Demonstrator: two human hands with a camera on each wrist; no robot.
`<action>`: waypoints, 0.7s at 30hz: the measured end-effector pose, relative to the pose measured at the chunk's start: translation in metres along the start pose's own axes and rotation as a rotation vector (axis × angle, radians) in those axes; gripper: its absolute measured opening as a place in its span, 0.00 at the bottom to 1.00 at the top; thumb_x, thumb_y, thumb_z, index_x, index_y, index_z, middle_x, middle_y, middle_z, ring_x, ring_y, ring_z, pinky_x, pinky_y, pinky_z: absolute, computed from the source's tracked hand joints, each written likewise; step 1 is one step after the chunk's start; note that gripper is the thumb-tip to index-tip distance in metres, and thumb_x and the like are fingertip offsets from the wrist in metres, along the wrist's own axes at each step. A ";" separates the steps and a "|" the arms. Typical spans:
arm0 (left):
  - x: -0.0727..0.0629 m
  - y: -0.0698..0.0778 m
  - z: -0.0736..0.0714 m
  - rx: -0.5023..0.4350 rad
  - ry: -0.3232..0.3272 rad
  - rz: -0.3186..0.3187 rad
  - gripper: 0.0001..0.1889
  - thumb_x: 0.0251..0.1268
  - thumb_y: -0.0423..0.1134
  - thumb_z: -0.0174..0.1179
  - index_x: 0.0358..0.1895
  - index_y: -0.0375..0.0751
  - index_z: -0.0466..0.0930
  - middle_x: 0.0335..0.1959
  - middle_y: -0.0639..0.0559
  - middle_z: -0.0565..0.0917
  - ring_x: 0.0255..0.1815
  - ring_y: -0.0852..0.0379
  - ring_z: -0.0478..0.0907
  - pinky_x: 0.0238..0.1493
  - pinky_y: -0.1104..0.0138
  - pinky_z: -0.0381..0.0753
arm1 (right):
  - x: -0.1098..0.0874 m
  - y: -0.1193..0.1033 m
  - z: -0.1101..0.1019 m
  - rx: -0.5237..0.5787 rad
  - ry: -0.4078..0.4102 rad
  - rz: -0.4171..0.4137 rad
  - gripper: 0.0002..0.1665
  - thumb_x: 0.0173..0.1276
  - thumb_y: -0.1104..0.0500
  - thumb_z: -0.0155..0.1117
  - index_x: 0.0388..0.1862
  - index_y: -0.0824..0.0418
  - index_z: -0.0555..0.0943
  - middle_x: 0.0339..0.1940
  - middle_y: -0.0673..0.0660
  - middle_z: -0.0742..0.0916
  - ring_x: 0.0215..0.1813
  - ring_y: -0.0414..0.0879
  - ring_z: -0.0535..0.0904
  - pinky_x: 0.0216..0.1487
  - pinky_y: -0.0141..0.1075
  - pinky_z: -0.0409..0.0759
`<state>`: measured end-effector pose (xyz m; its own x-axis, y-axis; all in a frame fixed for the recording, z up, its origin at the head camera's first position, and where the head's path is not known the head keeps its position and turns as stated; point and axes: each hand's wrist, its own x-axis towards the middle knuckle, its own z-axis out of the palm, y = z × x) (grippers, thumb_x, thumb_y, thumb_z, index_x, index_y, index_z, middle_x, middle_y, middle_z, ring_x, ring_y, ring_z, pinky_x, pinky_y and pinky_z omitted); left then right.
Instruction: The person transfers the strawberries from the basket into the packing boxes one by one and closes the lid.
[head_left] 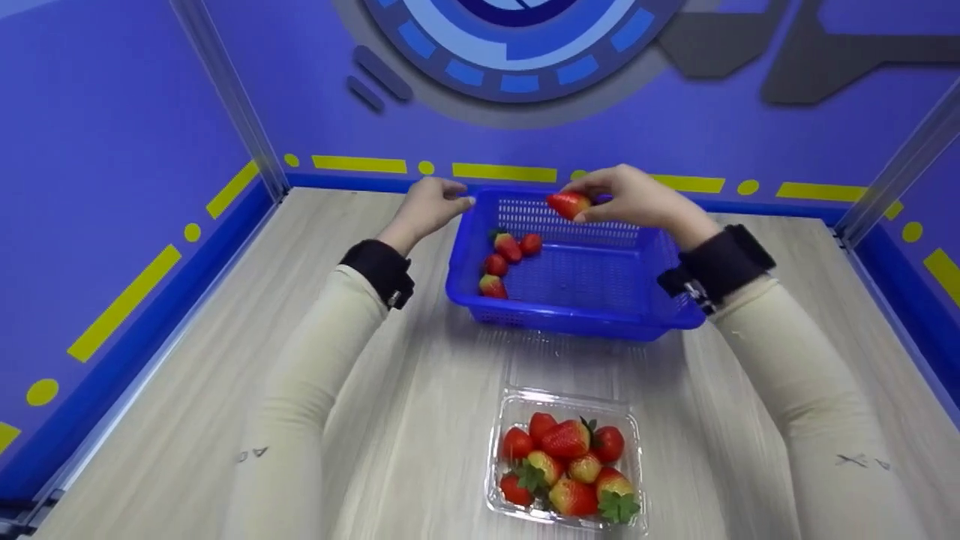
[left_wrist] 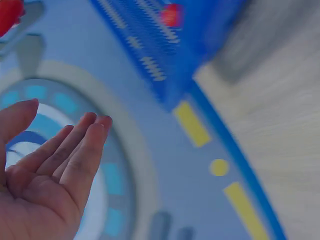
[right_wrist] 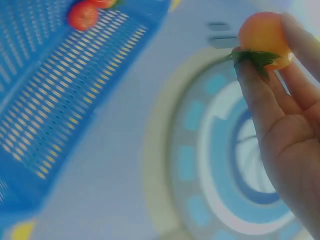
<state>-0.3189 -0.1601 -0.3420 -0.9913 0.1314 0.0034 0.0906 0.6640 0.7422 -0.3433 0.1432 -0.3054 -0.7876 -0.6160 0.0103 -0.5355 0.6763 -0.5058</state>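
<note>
Above the far side of a blue plastic basket, my right hand pinches a strawberry between thumb and fingers. In the right wrist view its green leaves face the palm side. My left hand is by the basket's far left corner, holding nothing, its fingers loosely extended. Inside the basket several strawberries lie along the left side. Nearer to me stands a clear plastic clamshell box, open, with several strawberries in it.
The box's transparent lid lies folded back toward the basket on the wooden table. Blue printed panels close in the table at the back and both sides.
</note>
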 end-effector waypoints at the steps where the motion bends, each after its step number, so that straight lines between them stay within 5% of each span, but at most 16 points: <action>1: -0.005 0.006 -0.004 -0.003 -0.003 0.015 0.24 0.77 0.42 0.56 0.70 0.32 0.74 0.69 0.36 0.79 0.70 0.43 0.77 0.72 0.54 0.78 | -0.007 -0.003 -0.002 -0.007 0.012 -0.018 0.25 0.69 0.61 0.71 0.64 0.63 0.82 0.56 0.66 0.88 0.52 0.55 0.83 0.55 0.42 0.79; 7: -0.041 0.034 -0.017 -0.050 -0.020 0.098 0.23 0.77 0.42 0.58 0.70 0.38 0.75 0.65 0.40 0.83 0.68 0.46 0.80 0.70 0.56 0.80 | -0.055 -0.020 0.004 -0.058 0.088 -0.201 0.24 0.64 0.62 0.75 0.60 0.62 0.85 0.54 0.62 0.90 0.52 0.53 0.84 0.54 0.45 0.82; 10: -0.063 0.039 -0.013 -0.101 -0.027 0.162 0.23 0.75 0.39 0.61 0.68 0.35 0.76 0.64 0.38 0.84 0.66 0.45 0.82 0.67 0.57 0.82 | -0.077 -0.025 0.015 -0.063 0.152 -0.315 0.25 0.61 0.64 0.76 0.58 0.63 0.85 0.54 0.61 0.90 0.54 0.54 0.85 0.57 0.37 0.84; 15: -0.097 0.031 0.006 -0.185 -0.092 0.228 0.22 0.72 0.34 0.62 0.66 0.32 0.78 0.59 0.37 0.86 0.62 0.44 0.85 0.64 0.59 0.84 | -0.111 -0.029 0.034 -0.007 0.254 -0.551 0.27 0.55 0.69 0.78 0.56 0.66 0.85 0.51 0.63 0.90 0.56 0.45 0.85 0.61 0.16 0.76; 21: -0.131 0.014 0.031 -0.209 -0.175 0.238 0.20 0.71 0.33 0.63 0.64 0.29 0.79 0.56 0.35 0.87 0.58 0.42 0.86 0.60 0.59 0.87 | -0.141 -0.018 0.065 0.118 0.301 -0.781 0.23 0.67 0.56 0.70 0.57 0.68 0.83 0.49 0.67 0.89 0.64 0.32 0.81 0.67 0.20 0.74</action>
<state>-0.1851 -0.1447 -0.3526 -0.9118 0.4003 0.0915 0.2778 0.4374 0.8552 -0.2024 0.1917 -0.3542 -0.2612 -0.7442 0.6148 -0.9377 0.0444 -0.3447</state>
